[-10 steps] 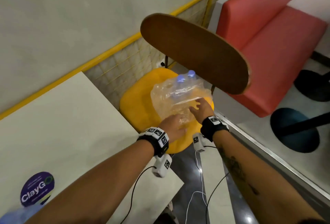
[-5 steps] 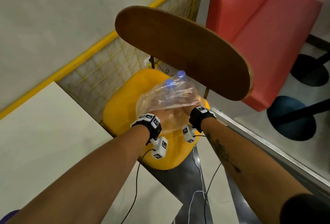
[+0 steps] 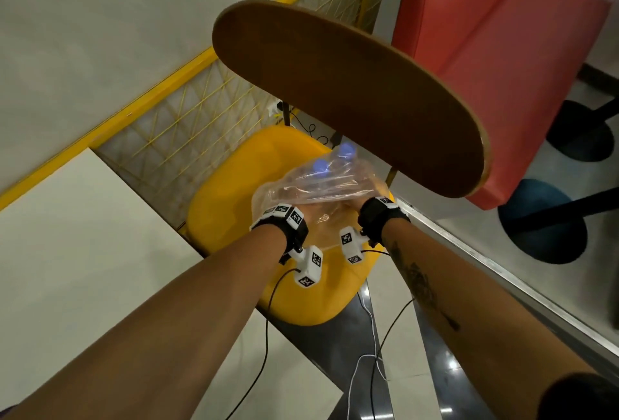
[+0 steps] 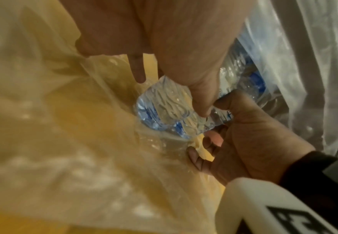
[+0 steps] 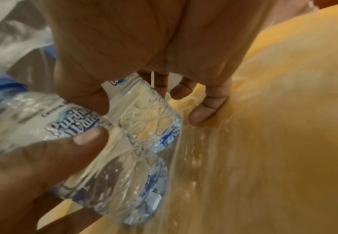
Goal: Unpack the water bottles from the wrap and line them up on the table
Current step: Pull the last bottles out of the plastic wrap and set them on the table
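Observation:
A clear plastic wrap (image 3: pixel 301 192) with water bottles lies on the yellow chair seat (image 3: pixel 234 218), two blue caps (image 3: pixel 320 165) pointing away from me. My left hand (image 3: pixel 313 213) and right hand (image 3: pixel 351 206) are at its near end, mostly hidden by film. In the left wrist view my left hand (image 4: pixel 170 95) curls round the base of a bottle (image 4: pixel 160 109), with the right hand's thumb (image 4: pixel 230 101) against it. In the right wrist view my right hand (image 5: pixel 128 96) grips the labelled bottle (image 5: pixel 144 115); a second bottle (image 5: pixel 120 190) lies under it, by the left thumb (image 5: pixel 88 137).
The chair's brown wooden backrest (image 3: pixel 351 94) overhangs the far end of the pack. A white table (image 3: pixel 83 252) is at my left, with a yellow mesh railing (image 3: pixel 187 131) behind it. A red bench (image 3: pixel 485 68) and black table bases (image 3: pixel 542 218) are at the right. Cables (image 3: pixel 268 319) hang from my wrists.
Both hands slid from the top of the wrap down to its near end and closed on the bottles. My head leaned forward over the chair.

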{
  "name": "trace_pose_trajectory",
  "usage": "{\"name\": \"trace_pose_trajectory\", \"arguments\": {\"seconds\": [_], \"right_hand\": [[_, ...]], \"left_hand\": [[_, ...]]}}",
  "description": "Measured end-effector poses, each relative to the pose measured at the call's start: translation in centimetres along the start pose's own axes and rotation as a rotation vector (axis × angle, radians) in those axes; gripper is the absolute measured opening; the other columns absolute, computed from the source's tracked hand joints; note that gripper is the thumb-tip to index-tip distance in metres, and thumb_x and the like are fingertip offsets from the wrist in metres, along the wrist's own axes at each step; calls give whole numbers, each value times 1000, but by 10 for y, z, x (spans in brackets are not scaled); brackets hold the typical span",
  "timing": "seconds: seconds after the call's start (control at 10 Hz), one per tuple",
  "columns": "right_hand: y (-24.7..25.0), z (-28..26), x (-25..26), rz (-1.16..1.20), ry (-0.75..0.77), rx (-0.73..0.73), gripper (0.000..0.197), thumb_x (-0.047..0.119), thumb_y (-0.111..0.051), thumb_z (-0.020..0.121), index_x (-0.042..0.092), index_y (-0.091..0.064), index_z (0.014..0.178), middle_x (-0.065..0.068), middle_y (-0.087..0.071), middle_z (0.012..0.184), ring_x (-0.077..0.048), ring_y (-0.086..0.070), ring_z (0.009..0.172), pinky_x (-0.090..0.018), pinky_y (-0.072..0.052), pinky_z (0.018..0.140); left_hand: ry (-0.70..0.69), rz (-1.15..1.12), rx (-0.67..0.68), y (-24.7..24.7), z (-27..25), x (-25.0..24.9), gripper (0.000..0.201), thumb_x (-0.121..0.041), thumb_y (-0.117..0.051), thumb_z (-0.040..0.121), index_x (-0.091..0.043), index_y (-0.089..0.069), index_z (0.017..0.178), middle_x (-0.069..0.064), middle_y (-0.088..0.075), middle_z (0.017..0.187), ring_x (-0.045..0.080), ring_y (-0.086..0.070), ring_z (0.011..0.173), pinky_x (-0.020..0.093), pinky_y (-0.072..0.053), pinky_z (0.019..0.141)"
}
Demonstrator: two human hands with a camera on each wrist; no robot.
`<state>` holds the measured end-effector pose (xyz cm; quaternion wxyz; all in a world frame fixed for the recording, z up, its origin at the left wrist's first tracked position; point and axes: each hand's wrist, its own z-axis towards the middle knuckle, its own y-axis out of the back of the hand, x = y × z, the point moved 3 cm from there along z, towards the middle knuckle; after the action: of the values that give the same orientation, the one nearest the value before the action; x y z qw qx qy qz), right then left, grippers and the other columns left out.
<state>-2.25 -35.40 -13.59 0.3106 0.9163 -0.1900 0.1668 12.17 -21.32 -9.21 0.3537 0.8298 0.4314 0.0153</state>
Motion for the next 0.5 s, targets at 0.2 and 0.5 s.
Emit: {"name": "trace_pose_trajectory", "arguments": {"seconds": [0.2, 0.5], "right_hand": [[-7, -27, -2, 77, 109, 3, 43, 38, -62, 88, 47, -45, 126, -8, -64, 107, -36, -68, 84, -51, -61, 61], [-1, -90, 2, -138, 264, -28, 45, 59, -60, 80, 25, -67, 109, -3, -68, 110, -24, -65, 95, -35, -52, 81]], "left_hand": [[93, -570, 24, -2, -31, -4, 43, -48, -52, 101, -26, -55, 137, 17, -62, 130, 36, -60, 119, 45, -48, 97], [1, -622, 119, -2, -102, -25, 42, -39, -59, 96, -2, -67, 112, 5, -60, 77, 15, -56, 67, 26, -48, 60]]}}
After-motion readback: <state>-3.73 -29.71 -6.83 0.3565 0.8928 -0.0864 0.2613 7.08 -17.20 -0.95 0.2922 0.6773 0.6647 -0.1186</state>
